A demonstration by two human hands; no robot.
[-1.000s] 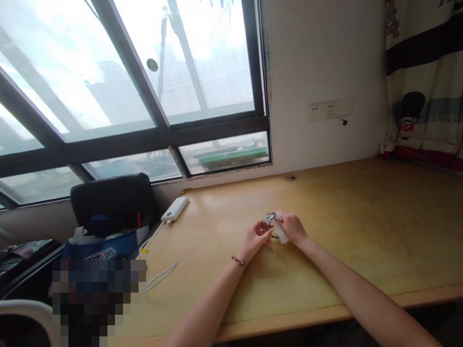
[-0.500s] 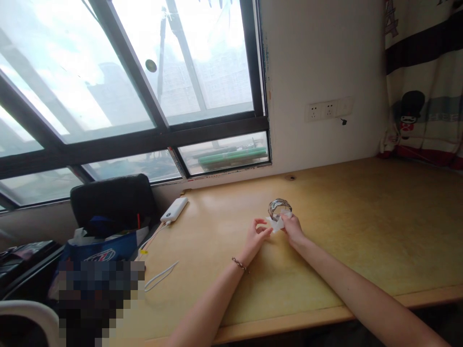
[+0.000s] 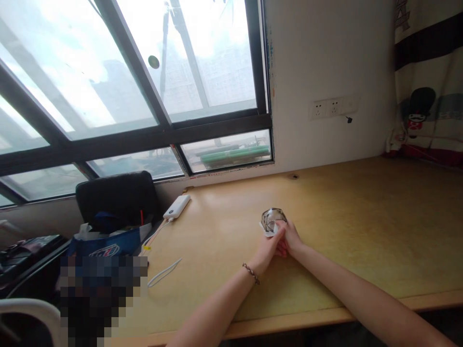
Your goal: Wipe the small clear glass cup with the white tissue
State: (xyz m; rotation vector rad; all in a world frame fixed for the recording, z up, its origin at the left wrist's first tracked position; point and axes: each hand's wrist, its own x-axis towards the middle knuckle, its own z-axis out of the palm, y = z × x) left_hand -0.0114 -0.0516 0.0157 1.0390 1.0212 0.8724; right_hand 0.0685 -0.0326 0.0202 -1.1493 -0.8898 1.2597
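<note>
While the right hand [image 3: 292, 237] is closed on the near right side of a clear, faceted, bowl-like piece [image 3: 274, 215], the left hand [image 3: 266, 249] presses in beside it, fingers bent, with white tissue [image 3: 268, 233] by its thumb; whether it grips or merely props, I cannot tell. The piece sits just beyond both hands, near the middle of the worktop [image 3: 350, 226], well back from the near edge. I take the step in hand to be working tissue and piece together; the next move, I'd say, calls for a steady hold on that smooth surface. Near the far left corner lies a white power bank [image 3: 177, 207], and a white cable [image 3: 159, 272] loops farther down the left edge. Past that edge are a black chair [image 3: 117, 195] and blue bag [image 3: 123, 242]; beyond, a window [image 3: 217, 72], wall sockets [image 3: 326, 109] and a patterned curtain [image 3: 427, 62].
</note>
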